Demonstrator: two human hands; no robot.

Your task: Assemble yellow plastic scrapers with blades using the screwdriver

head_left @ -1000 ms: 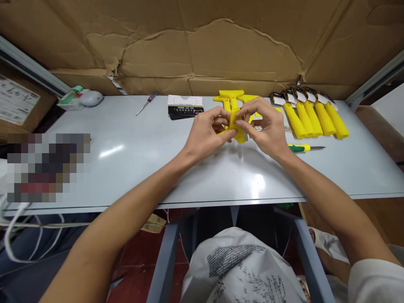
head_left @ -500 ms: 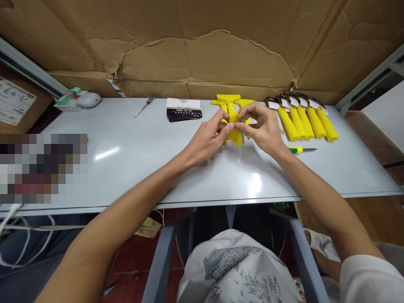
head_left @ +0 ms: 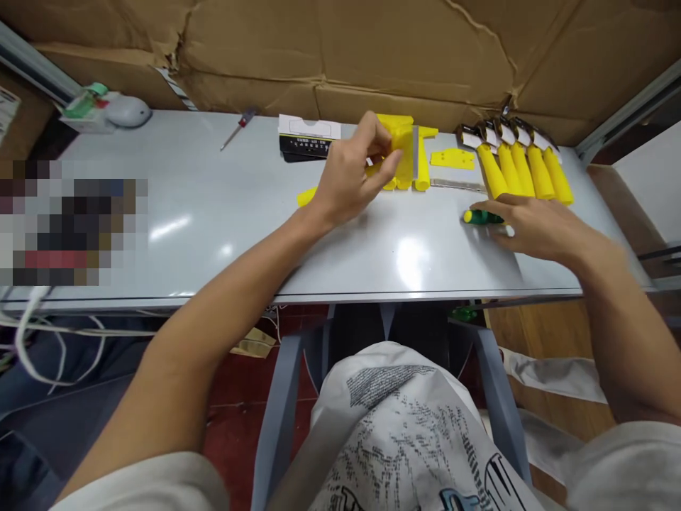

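My left hand (head_left: 354, 174) is closed on a yellow scraper (head_left: 405, 160). A metal blade strip (head_left: 416, 152) runs along the scraper's head, and its handle end sticks out on the left behind my wrist. Farther right, my right hand (head_left: 543, 223) has its fingers around a screwdriver (head_left: 475, 217) with a green and yellow handle; its shaft is hidden under the hand. Between the hands lie a loose yellow plate (head_left: 452, 158) with small holes and a thin metal blade (head_left: 458, 186). More yellow scraper parts (head_left: 424, 167) lie just behind the held scraper, partly covered.
Several scrapers with yellow handles (head_left: 541, 174) and black-and-white heads lie in a row at the back right. A black-and-white box (head_left: 308, 136) lies at the back middle, with a small screwdriver (head_left: 237, 129) left of it. A mouse (head_left: 128, 111) sits at far left.
My right hand has left the yellow scraper and moved right onto the green and yellow screwdriver. The left hand still holds the scraper, now turned sideways. The yellow plate has come into view.
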